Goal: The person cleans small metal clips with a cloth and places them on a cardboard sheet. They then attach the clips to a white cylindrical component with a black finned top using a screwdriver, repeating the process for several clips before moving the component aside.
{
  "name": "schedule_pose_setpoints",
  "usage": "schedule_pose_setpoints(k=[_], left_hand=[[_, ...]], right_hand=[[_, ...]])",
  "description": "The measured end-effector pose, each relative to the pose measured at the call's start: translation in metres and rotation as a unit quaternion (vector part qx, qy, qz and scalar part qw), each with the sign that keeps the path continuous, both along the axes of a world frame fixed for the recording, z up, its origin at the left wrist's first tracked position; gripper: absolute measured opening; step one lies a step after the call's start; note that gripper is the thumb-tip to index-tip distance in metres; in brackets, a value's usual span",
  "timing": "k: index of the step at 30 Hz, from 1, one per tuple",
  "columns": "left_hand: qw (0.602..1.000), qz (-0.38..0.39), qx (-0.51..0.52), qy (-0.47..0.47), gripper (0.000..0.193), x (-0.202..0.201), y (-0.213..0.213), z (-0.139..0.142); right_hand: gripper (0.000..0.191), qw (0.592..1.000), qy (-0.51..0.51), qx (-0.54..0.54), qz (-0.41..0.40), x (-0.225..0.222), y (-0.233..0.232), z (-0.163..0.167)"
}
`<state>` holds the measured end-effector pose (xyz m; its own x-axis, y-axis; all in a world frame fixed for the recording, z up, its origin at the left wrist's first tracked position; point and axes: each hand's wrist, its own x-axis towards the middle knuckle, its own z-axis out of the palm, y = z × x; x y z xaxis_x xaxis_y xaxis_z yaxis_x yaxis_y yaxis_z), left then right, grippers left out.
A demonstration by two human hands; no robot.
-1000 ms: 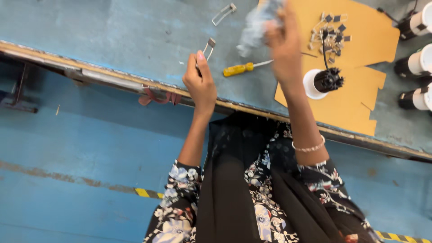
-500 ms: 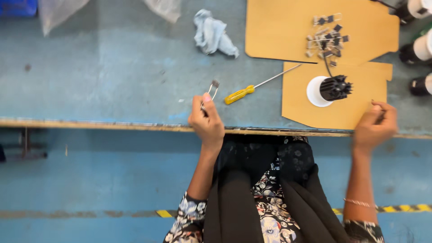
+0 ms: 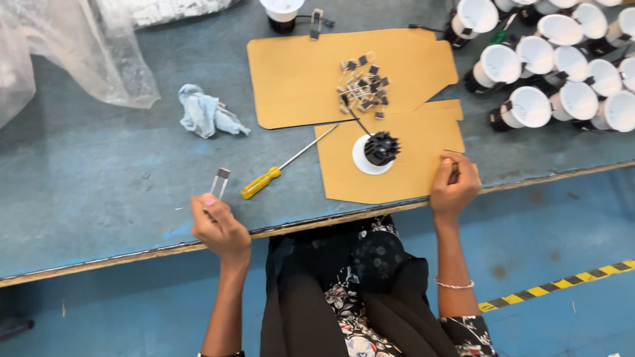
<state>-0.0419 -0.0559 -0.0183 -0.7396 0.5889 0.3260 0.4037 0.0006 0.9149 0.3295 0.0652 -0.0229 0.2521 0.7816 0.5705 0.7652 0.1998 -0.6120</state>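
1. Spring clip (image 3: 220, 178), a small metal piece with two wire legs, is pinched at its legs between the fingertips of the left hand (image 3: 218, 225), close to the front edge of the blue table (image 3: 99, 172).
2. Right hand (image 3: 454, 186) is closed around a small dark part at the front edge of the lower cardboard sheet (image 3: 410, 172); what the part is I cannot tell.
3. Between both hands lies a yellow-handled screwdriver (image 3: 281, 167), its shaft pointing toward the cardboard.
4. On the lower cardboard stands a white round lamp body with a black finned heat sink (image 3: 376, 152).
5. A heap of small clips (image 3: 364, 82) lies on the upper cardboard sheet (image 3: 297, 73).
6. A light blue rag (image 3: 206, 112) lies to the left of that cardboard.
7. Many white round lamps (image 3: 562, 66) are crowded at the far right corner.
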Motion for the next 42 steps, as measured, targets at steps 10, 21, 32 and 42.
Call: schedule_pose_setpoints(k=[10, 21, 32, 42], left_hand=[[0.998, 0.015, 0.055, 0.008, 0.042, 0.0, 0.003, -0.002], [0.997, 0.019, 0.05, 0.056, 0.041, -0.008, 0.013, -0.011], [0.992, 0.032, 0.033, 0.113, 0.044, -0.015, 0.016, -0.017], [0.993, 0.039, 0.025, 0.109, 0.043, -0.017, 0.013, -0.022]], right_hand=[[0.006, 0.999, -0.017, 0.012, 0.033, -0.001, 0.0, 0.004], [0.01, 0.995, -0.029, 0.044, 0.085, 0.004, 0.001, 0.004], [0.007, 0.994, -0.036, 0.034, 0.093, 0.003, 0.001, 0.004], [0.006, 0.995, -0.024, 0.029, 0.092, 0.001, -0.002, 0.009]])
